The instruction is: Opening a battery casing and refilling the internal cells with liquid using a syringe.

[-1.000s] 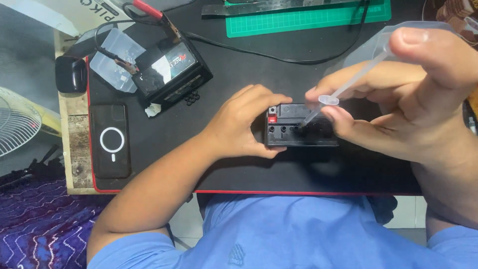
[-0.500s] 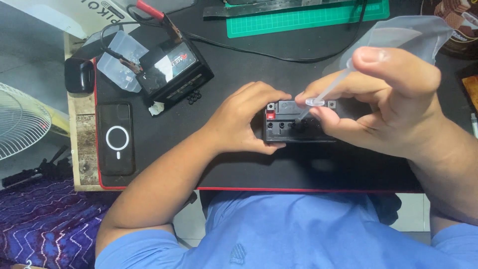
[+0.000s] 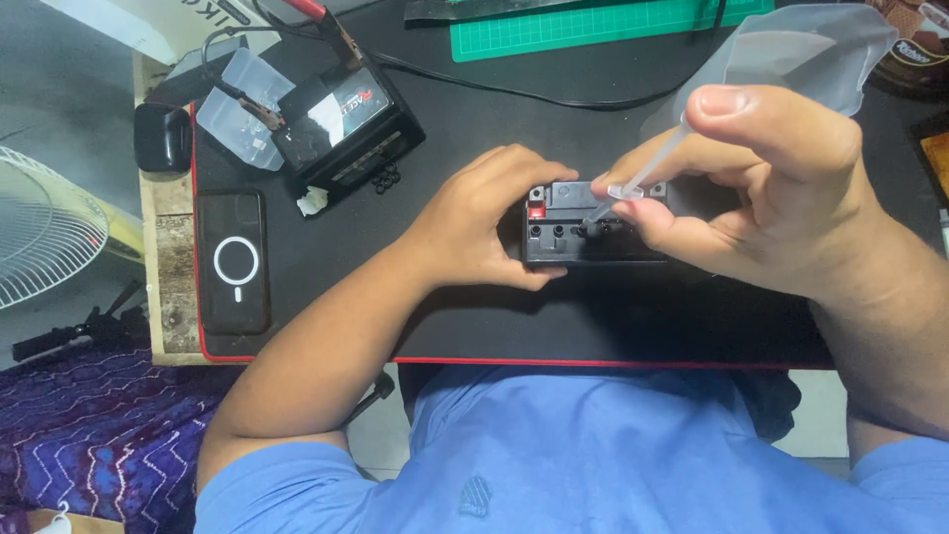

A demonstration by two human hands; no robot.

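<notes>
**Blue shirt, bare forearms**

The person wears a plain mid-blue short-sleeved shirt (image 3: 593, 455) with a small dark emblem on the chest. Both sleeves end above the elbow, leaving the forearms bare. The left hand (image 3: 484, 222) and right hand (image 3: 771, 198) carry no gloves, rings or watch.

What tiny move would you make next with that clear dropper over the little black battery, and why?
Probably a gentle squeeze of the dropper: its tip already sits at one of the filler holes on the small black battery, the right hand pinches it, and the left hand steadies the case.
</notes>
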